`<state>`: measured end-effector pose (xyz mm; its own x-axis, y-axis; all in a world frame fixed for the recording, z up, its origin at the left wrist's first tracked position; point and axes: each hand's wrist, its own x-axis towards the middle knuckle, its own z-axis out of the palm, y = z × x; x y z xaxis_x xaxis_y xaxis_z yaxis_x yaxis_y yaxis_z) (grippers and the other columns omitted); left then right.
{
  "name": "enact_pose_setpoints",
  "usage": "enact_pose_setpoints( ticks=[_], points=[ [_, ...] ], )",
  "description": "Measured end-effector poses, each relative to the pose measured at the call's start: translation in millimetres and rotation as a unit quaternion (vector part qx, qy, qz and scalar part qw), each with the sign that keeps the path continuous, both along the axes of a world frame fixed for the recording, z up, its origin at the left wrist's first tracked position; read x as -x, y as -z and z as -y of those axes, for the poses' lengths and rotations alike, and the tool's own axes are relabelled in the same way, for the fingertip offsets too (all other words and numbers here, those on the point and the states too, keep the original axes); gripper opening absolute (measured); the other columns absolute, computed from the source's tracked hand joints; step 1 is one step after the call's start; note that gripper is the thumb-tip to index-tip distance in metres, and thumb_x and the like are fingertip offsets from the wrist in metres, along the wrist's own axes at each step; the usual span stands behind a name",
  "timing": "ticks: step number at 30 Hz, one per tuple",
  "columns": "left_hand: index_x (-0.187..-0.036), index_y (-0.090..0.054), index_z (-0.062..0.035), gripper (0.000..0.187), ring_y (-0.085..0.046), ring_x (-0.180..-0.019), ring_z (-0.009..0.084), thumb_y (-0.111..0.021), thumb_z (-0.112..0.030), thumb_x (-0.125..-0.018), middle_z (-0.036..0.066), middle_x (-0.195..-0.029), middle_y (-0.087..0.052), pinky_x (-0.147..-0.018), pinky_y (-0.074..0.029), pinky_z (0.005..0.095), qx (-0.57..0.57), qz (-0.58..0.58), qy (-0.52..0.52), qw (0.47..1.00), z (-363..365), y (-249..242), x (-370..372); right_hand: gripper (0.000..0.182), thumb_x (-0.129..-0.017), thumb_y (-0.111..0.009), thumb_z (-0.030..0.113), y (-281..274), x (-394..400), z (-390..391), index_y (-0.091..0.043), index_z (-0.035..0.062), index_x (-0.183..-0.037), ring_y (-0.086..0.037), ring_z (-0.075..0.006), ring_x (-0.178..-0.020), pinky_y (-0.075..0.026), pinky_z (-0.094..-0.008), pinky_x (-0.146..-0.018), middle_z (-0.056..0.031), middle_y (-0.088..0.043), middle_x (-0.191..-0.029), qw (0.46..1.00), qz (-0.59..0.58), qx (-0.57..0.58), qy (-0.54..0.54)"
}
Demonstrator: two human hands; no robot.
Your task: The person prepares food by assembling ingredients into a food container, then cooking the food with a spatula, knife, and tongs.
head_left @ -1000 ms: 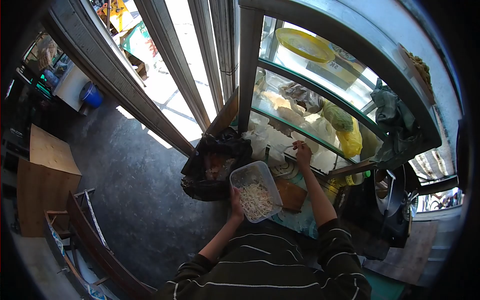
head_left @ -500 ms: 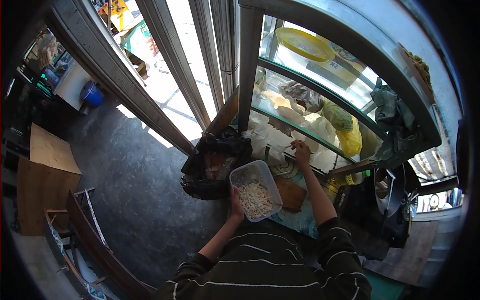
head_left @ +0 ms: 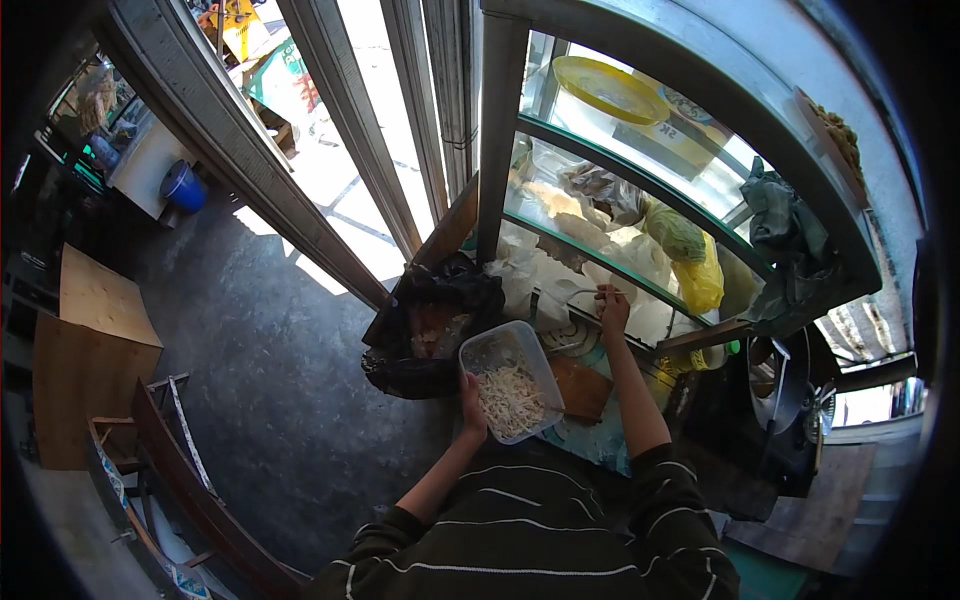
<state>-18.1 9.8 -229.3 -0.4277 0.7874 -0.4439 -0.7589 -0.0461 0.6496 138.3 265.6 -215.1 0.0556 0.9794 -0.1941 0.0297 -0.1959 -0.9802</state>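
Observation:
My left hand is closed on the left rim of a clear square plastic container, tilted towards me. Pale shredded food covers its lower part. Further up and to the right, my right hand grips a thin, shiny spoon by its end; the bowl end points left and is hard to make out. This hand is at the lower opening of the glass display case, near white plastic bags. Below it lies a brown wooden board.
A black plastic bag with scraps inside hangs left of the container. In the case are a green cabbage, a yellow bag and a yellow tray. A black wok stands at right; a wooden bench is lower left.
My right hand has shifted slightly right and down, and the spoon in it now lies more level. The container and my left hand have stayed in place.

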Motion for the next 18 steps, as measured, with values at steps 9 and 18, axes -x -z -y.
enact_pose_setpoints(
  ticks=[9,18],
  points=[
    [-0.13,-0.029,-0.007,0.064,-0.049,-0.108,0.025,-0.038,-0.054,-0.088,0.013,-0.12,-0.046,-0.094,-0.038,0.0358,0.031,-0.032,-0.02,0.999,-8.2,-4.0,2.3,0.03,-0.092,-0.045,0.031,-34.3,-10.1,24.0,-0.059,0.0046,-0.09,-0.04,-0.0039,-0.053,-0.032,-0.0178,-0.046,-0.0006,-0.056,-0.072,0.993,-0.102,0.044,0.047],
    [-0.129,-0.029,-0.0058,0.051,-0.047,-0.109,0.0209,-0.035,-0.041,-0.093,0.012,-0.118,-0.045,-0.094,-0.037,0.0325,0.009,-0.112,-0.049,0.993,-26.4,3.6,-0.2,0.018,-0.088,-0.051,0.02,-117.6,-17.3,134.7,-0.061,0.0054,-0.084,-0.052,-0.0123,-0.055,-0.039,-0.0242,-0.051,-0.0052,-0.059,-0.072,0.954,0.118,-0.225,-0.16]
  ],
)
